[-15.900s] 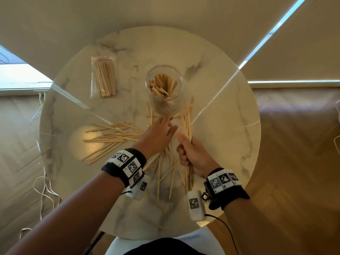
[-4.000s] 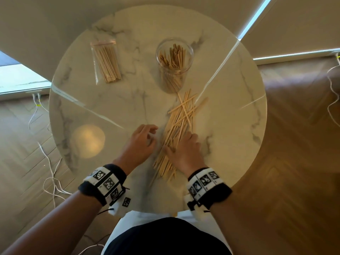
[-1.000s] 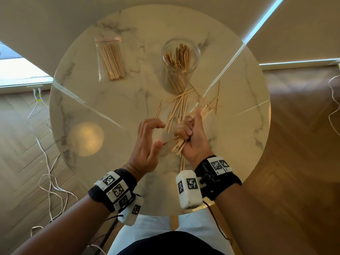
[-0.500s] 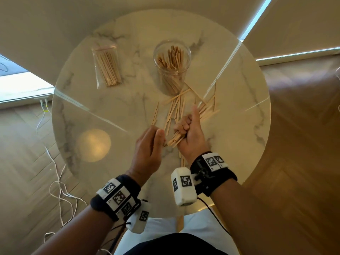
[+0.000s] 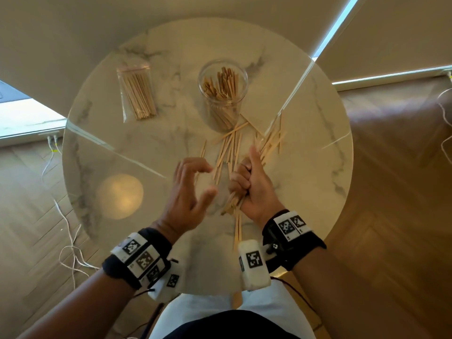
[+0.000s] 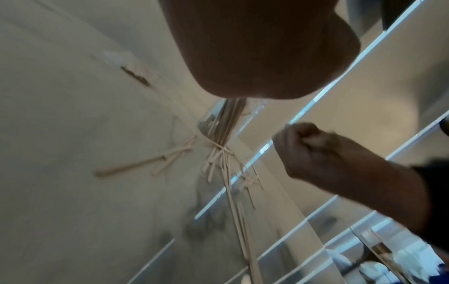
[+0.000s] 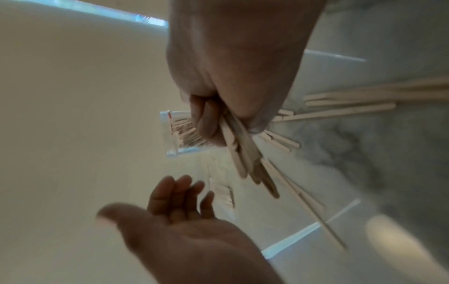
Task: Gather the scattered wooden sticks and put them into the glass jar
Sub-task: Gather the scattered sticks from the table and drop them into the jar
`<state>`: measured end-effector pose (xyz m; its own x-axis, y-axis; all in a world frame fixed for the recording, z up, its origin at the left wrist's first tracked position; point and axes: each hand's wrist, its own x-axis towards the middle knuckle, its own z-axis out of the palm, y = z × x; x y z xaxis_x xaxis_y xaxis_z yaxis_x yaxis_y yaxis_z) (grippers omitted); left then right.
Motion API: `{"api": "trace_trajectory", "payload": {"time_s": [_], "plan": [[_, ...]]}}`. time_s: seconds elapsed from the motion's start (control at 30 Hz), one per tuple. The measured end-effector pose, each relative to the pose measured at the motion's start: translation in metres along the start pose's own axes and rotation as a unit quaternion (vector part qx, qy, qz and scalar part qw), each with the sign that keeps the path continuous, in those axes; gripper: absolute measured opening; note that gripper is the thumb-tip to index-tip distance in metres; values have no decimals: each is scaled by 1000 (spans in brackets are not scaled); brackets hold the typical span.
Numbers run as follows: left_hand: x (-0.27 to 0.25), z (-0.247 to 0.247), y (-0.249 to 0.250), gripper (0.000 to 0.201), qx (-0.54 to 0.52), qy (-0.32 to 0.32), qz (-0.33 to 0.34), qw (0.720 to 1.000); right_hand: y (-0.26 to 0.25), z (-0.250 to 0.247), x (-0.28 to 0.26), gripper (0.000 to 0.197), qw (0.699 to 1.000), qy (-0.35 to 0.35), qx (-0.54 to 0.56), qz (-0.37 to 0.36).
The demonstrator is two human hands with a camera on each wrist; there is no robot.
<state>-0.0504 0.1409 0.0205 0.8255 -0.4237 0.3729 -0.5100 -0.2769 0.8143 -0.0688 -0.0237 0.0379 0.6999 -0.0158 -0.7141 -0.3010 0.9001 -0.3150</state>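
Observation:
A glass jar stands upright at the back middle of the round marble table, partly filled with wooden sticks. My right hand grips a bundle of sticks in a fist above the table, thumb pointing up. Just left of it my left hand hovers with fingers spread and loosely bent, palm toward the bundle, holding nothing. Loose sticks lie fanned on the table between the jar and my hands. More sticks stick out to the right, past my fist. In the left wrist view the jar is blurred.
A clear plastic bag of sticks lies at the back left of the table, also seen in the right wrist view as the bag. White cables trail on the wooden floor to the left. A single stick lies near the table's front edge.
My left hand has let go of the bundle and opened, moving slightly left. The right fist keeps its grip on the sticks in about the same place.

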Motion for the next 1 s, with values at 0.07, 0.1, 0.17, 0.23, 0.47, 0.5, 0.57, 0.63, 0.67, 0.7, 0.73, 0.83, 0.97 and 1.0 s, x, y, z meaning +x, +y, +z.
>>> {"api": "trace_trajectory", "payload": {"time_s": [0.07, 0.1, 0.17, 0.23, 0.47, 0.5, 0.57, 0.63, 0.67, 0.7, 0.73, 0.83, 0.97, 1.0], "plan": [[20, -9, -1, 49, -23, -1, -66, 998, 3, -4, -7, 49, 996, 1, -88, 8], [31, -8, -4, 47, -29, -10, -124, 992, 6, -5, -11, 49, 991, -3, -134, 14], [50, -1, -8, 54, -64, -53, -242, 967, 13, -5, -19, 48, 973, -16, -229, 30], [65, 8, -5, 68, -123, -79, -299, 943, 19, -6, -25, 45, 943, -38, -326, 49], [85, 24, 2, 45, -213, 84, -281, 932, 9, -16, -31, 35, 850, -106, -508, 86], [83, 24, 0, 38, -236, 103, -290, 922, 6, -17, -30, 36, 842, -108, -521, 91], [82, 22, -6, 38, -279, 139, -321, 894, 2, -18, -28, 38, 824, -116, -546, 103], [80, 17, -8, 35, -304, 160, -339, 876, -1, -17, -25, 37, 809, -129, -563, 109], [79, 15, -8, 27, -296, 164, -338, 878, -3, -16, -24, 36, 807, -132, -565, 110], [77, 12, -9, 18, -279, 168, -330, 886, -5, -13, -23, 35, 807, -134, -564, 109], [76, 9, -9, 12, -261, 174, -322, 893, -6, -11, -22, 35, 810, -135, -560, 106], [69, 3, -9, 19, -203, 202, -306, 908, -3, 0, -17, 34, 800, -141, -575, 92], [71, 8, 1, 28, -207, 161, -313, 913, 0, -1, -14, 29, 765, -132, -626, 72], [74, 8, 3, 29, -233, 166, -328, 900, 2, -2, -13, 27, 767, -132, -625, 67]]}}
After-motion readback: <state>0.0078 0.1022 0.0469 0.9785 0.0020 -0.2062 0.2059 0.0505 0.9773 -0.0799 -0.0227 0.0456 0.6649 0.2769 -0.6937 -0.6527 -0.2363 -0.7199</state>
